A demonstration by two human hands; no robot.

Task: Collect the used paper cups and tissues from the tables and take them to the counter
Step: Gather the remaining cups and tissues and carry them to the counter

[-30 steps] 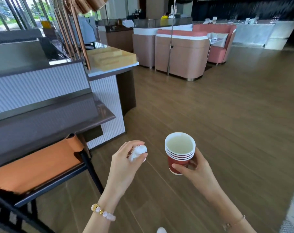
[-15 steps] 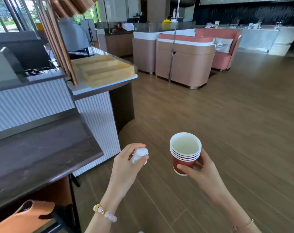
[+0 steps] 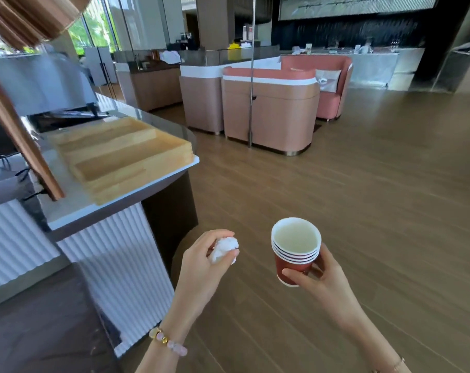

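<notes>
My right hand (image 3: 326, 284) grips a stack of several red paper cups (image 3: 295, 251) with white rims, held upright at lower centre; the top cup looks empty inside. My left hand (image 3: 201, 265) holds a crumpled white tissue ball (image 3: 224, 249) between fingers and thumb, just left of the cups. Both are carried over the wooden floor, beside the end of a white-fluted counter (image 3: 115, 254) on my left.
A wooden divided tray (image 3: 120, 157) lies on the counter's white top. A dark lower ledge (image 3: 40, 319) runs along the near left. Pink and tan booth seats (image 3: 271, 109) and a thin metal pole (image 3: 251, 103) stand ahead. Open wooden floor (image 3: 363, 197) stretches to the right.
I have walked forward along the counter; the orange chair has dropped out of view and the wooden tray is much closer. Both hands keep their hold on the cups and tissue.
</notes>
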